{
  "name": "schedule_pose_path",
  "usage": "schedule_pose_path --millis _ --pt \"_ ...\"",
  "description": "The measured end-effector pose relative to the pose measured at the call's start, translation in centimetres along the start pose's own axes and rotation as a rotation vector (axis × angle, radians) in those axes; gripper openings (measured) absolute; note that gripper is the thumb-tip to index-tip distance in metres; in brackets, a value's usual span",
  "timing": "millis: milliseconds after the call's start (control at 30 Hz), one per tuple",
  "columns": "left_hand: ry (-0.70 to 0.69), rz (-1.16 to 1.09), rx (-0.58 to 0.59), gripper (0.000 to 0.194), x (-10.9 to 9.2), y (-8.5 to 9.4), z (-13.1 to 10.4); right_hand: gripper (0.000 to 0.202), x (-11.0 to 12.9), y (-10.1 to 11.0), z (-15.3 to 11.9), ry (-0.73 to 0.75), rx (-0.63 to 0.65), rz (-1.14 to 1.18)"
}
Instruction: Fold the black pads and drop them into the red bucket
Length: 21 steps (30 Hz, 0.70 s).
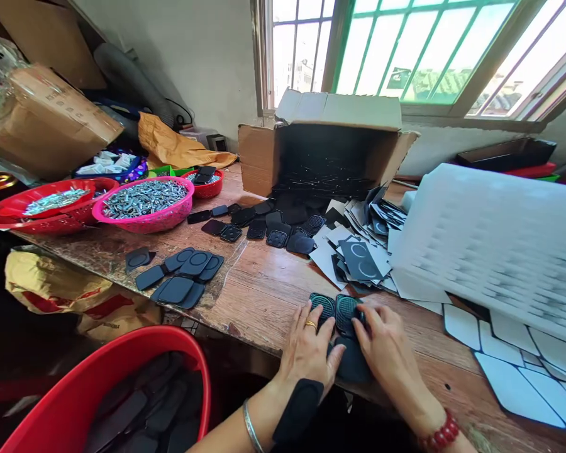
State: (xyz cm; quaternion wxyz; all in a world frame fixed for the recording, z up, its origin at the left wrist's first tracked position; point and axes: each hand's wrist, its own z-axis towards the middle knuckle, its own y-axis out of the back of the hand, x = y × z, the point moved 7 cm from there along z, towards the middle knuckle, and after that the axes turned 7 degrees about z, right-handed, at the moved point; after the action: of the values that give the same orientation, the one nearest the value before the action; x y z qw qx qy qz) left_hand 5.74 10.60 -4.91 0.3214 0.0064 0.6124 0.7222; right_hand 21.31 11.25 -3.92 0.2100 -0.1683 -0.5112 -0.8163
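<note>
My left hand lies with its fingers spread over a dark ribbed square piece and the black part below it. Beside it, my right hand has its fingers bent at the right edge of a second ribbed piece; a small dark object shows at the fingertips, too hidden to name. The two ribbed pieces lie side by side near the table's front edge. Under and between my hands is a smooth black panel. Another black panel rests against my left wrist.
Dark square parts lie at left, near a pink basket of metal pieces. A red tub stands below the edge. Behind are an open carton and loose cards; a white translucent tray is at right.
</note>
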Motion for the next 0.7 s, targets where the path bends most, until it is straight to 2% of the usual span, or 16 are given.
schedule_pose_path --millis 67,167,267,400,500,600,700 --pt "-0.003 0.015 0.004 0.047 -0.8 -0.4 -0.1 0.034 0.4 0.1 -0.9 0.104 -0.053 -0.105" --pt "-0.012 0.04 0.006 0.048 -1.4 -0.4 0.2 0.037 0.3 -0.9 -1.9 0.234 -0.028 -0.054" --pt "-0.036 0.03 0.003 0.038 -0.6 0.6 1.9 0.038 -0.6 -1.8 -2.5 0.24 -0.007 0.035" --pt "-0.095 0.099 -0.078 0.023 3.5 3.9 7.7 0.04 -1.2 -1.8 -2.7 0.137 -0.035 0.142" --pt "-0.097 0.151 -0.08 0.033 7.6 5.3 12.8 0.046 -1.5 -1.2 -2.7 0.029 -0.104 0.222" --pt "-0.077 0.195 -0.051 0.049 10.2 4.7 16.2 0.048 -1.6 -0.8 -2.8 -0.02 -0.145 0.237" --pt "-0.032 0.223 -0.046 0.044 11.1 3.7 17.6 0.048 -1.6 -0.9 -2.9 -0.028 -0.134 0.219"
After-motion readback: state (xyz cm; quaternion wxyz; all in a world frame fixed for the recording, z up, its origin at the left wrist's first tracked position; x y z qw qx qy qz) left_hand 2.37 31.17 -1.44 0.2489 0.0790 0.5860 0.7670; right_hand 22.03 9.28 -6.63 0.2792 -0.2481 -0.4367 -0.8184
